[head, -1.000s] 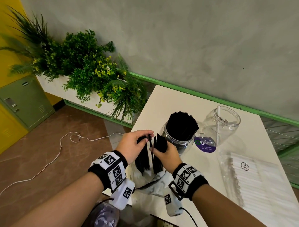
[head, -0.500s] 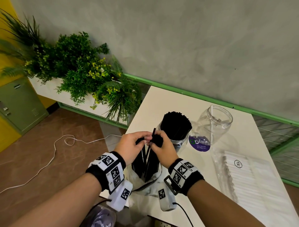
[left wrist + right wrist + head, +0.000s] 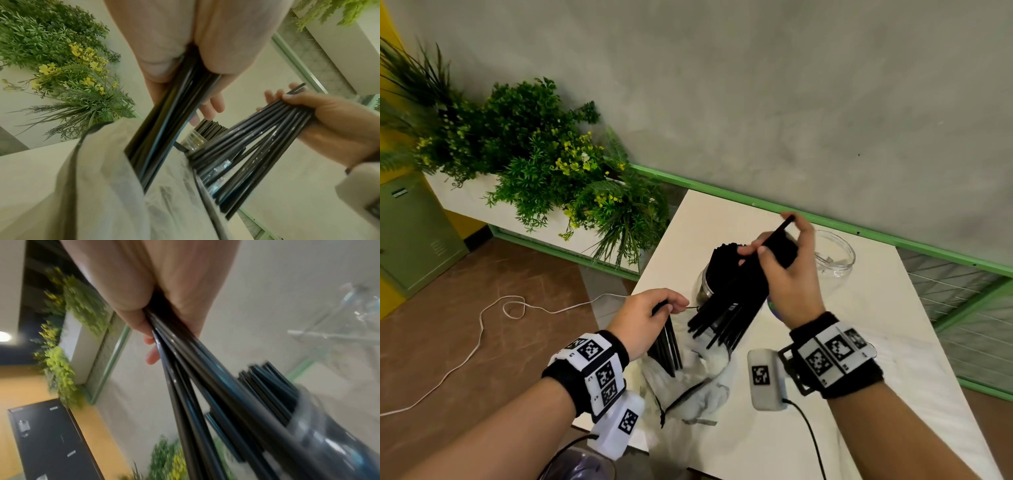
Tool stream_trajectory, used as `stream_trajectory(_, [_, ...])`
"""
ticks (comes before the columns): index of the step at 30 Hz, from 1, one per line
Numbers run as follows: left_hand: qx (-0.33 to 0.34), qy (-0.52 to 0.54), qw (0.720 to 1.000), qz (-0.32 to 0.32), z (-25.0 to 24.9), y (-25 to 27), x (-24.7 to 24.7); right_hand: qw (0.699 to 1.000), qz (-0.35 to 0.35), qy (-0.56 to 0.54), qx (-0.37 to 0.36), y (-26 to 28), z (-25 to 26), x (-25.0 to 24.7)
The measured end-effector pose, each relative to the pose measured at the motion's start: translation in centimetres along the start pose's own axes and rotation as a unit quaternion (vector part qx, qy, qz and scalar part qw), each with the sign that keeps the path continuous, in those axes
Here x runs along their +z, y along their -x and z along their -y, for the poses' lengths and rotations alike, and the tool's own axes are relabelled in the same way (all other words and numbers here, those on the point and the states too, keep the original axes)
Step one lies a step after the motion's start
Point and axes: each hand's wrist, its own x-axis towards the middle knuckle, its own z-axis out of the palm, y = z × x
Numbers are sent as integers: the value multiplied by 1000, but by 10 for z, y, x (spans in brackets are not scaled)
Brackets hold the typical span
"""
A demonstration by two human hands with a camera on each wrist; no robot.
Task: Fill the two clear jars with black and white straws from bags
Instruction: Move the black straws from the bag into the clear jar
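Bag: the crumpled clear bag (image 3: 688, 383) lies at the near edge of your desk (image 3: 876, 329), just ahead of your wrists, with a few black straws standing in its mouth.
Left grip: your left hand (image 3: 645, 317) is closed round a small bunch of black straws (image 3: 164, 113) whose lower ends sit in the bag; the left wrist view shows thumb and fingers (image 3: 211, 105) pinching them.
Right grip: your right hand (image 3: 789, 277) is raised above the desk and clamped round a larger bundle of black straws (image 3: 732, 301), which slants down toward the bag and fans out at its lower end, clear of the bag.
Black jar: the clear jar (image 3: 705, 287) packed with black straws (image 3: 722, 257) stands upright just behind the bundle, partly hidden by it.
Second jar: the other clear jar (image 3: 837, 255) stands farther back to the right, beyond your right hand; 1 white straw seems to show inside, but it is too blurred to be sure.
Beyond: a planter of green and yellow foliage (image 3: 544, 161) sits on the floor left of the desk, and a white cable (image 3: 482, 315) trails over the brown floor.
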Motion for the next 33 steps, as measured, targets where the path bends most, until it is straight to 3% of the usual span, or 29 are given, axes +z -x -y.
stream_trajectory(7, [11,6,1000,11,-2,-2,4,992,-70,-14,-106,-39,44,-16])
stream_trajectory(15, [15,-15,1000,11,0,-3,2,988,-139,-17,-73,-50,30,-17])
stream_trajectory(19, [9,-11,1000,9,-1,-3,1,993,-108,-2,-56,-50,20,-19])
stream_trajectory(27, [5,-7,1000,10,1,-6,0,991,7,88,-98,-44,22,-5])
stream_trajectory(33, [8,-17,1000,12,3,-7,-3,989,16,61,-131,-31,29,-4])
